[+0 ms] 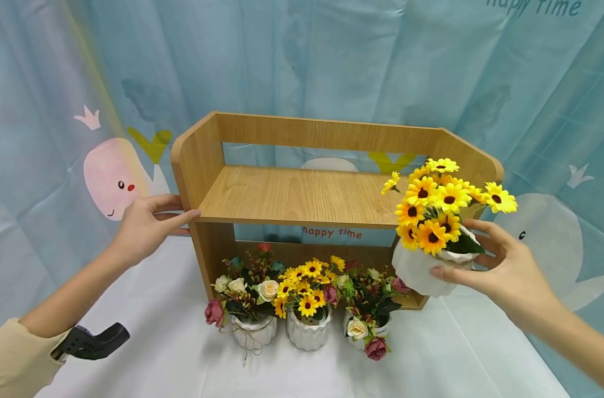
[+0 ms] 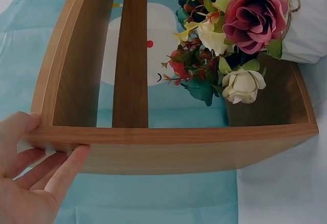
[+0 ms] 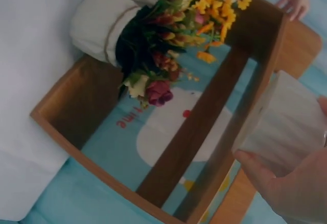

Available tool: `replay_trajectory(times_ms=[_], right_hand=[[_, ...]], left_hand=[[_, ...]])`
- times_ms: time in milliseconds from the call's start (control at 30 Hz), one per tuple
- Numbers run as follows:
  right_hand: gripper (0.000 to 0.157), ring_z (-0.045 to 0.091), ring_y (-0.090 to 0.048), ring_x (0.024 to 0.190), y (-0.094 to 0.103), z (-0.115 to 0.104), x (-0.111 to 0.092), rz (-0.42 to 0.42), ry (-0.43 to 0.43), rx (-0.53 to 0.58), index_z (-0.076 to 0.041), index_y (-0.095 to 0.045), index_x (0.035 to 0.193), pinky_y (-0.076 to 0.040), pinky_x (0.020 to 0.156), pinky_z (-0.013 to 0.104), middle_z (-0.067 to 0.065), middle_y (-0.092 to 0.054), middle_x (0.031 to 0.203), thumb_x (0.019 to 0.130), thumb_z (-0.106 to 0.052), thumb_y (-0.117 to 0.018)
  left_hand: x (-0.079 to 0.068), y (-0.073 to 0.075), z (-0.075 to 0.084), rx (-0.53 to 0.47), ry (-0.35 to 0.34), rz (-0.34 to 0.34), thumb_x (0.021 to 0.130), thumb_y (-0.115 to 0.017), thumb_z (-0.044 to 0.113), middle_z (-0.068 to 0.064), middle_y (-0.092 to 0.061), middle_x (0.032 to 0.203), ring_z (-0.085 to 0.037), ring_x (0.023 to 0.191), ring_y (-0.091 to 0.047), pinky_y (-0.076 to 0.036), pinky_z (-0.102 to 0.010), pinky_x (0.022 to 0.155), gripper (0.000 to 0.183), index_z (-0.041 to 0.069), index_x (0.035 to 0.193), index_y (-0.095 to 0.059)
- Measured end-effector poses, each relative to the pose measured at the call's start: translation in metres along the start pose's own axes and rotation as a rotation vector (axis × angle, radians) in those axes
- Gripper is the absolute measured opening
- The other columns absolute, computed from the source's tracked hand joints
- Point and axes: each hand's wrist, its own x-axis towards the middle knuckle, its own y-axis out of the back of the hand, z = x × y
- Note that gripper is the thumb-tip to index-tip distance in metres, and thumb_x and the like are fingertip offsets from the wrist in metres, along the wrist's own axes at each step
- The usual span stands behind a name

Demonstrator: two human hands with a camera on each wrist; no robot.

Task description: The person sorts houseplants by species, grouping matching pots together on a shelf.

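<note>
My right hand (image 1: 500,265) grips a white ribbed flowerpot (image 1: 421,271) of yellow artificial sunflowers (image 1: 431,204), thumb in front and fingers behind. The pot tilts in the air before the right end of a two-tier wooden shelf (image 1: 292,193). In the right wrist view, the white pot (image 3: 291,117) hides part of that hand's fingers. My left hand (image 1: 147,226) holds the shelf's left side panel at the level of the upper board. Seen from the left wrist, the thumb of that hand (image 2: 30,178) lies at the board's front edge and the fingers press the outer side.
Three white pots stand in a row before the lower tier: roses (image 1: 252,287) at left, sunflowers (image 1: 306,287) in the middle, more roses (image 1: 371,298) at right. A white cloth (image 1: 157,342) covers the table. Behind hangs a blue patterned curtain (image 1: 302,66).
</note>
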Motion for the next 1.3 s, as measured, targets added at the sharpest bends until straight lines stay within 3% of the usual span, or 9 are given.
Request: replay_trajectory(times_ms=[300,567,767,933,1100,1300], right_hand=[[0.101,-0.011,-0.062,0.1,0.002,-0.019,0.014,-0.036,-0.005,0.007,-0.018,-0.024,0.169,-0.056,0.076,0.018,0.018,-0.021,0.174,0.091,-0.028,-0.087],[0.099,-0.007,-0.065,0.095,0.002,-0.035,0.024,-0.043,0.03,-0.036,-0.016,-0.026,0.168,-0.056,0.075,0.02,0.023,-0.036,0.167,0.09,-0.031,-0.087],[0.098,-0.007,-0.064,0.097,-0.001,-0.05,0.035,-0.06,0.04,-0.006,-0.015,-0.026,0.167,-0.055,0.075,0.018,0.022,-0.035,0.168,0.091,-0.03,-0.086],[0.096,0.019,-0.061,0.118,-0.007,-0.062,0.043,-0.058,0.037,0.02,-0.016,-0.029,0.167,-0.056,0.077,0.018,0.018,-0.035,0.169,0.091,-0.031,-0.086],[0.095,0.021,-0.061,0.119,-0.015,-0.073,0.05,-0.073,0.042,0.073,-0.016,-0.03,0.166,-0.057,0.079,0.019,0.015,-0.037,0.167,0.09,-0.029,-0.087],[0.096,0.036,-0.056,0.131,-0.023,-0.087,0.059,-0.089,0.068,0.115,-0.013,-0.03,0.166,-0.059,0.079,0.019,0.019,-0.043,0.162,0.089,-0.025,-0.087]], left_hand=[[0.0,0.0,-0.003,0.035,0.004,-0.014,0.1,-0.075,0.017,-0.032,-0.069,0.121,0.011,0.084,-0.069,-0.063,-0.019,0.069,0.042,-0.012,0.129,-0.066],[-0.001,0.0,-0.001,0.045,0.009,-0.024,0.101,-0.074,0.017,-0.036,-0.069,0.12,0.012,0.084,-0.068,-0.063,-0.019,0.068,0.047,-0.014,0.135,-0.061],[-0.001,0.001,-0.001,0.024,0.014,-0.026,0.102,-0.073,0.016,-0.036,-0.068,0.121,0.013,0.084,-0.067,-0.063,-0.019,0.068,0.046,-0.014,0.135,-0.061],[0.0,0.001,-0.001,0.014,0.032,-0.032,0.102,-0.073,0.017,-0.035,-0.067,0.123,0.013,0.085,-0.066,-0.064,-0.02,0.068,0.045,-0.012,0.135,-0.061],[0.0,0.001,-0.001,0.008,0.042,-0.035,0.102,-0.073,0.017,-0.036,-0.067,0.125,0.014,0.085,-0.066,-0.064,-0.02,0.069,0.047,-0.013,0.136,-0.061],[-0.001,0.001,0.0,0.002,0.038,-0.035,0.102,-0.073,0.017,-0.036,-0.067,0.125,0.013,0.086,-0.066,-0.064,-0.02,0.069,0.046,-0.013,0.135,-0.061]])
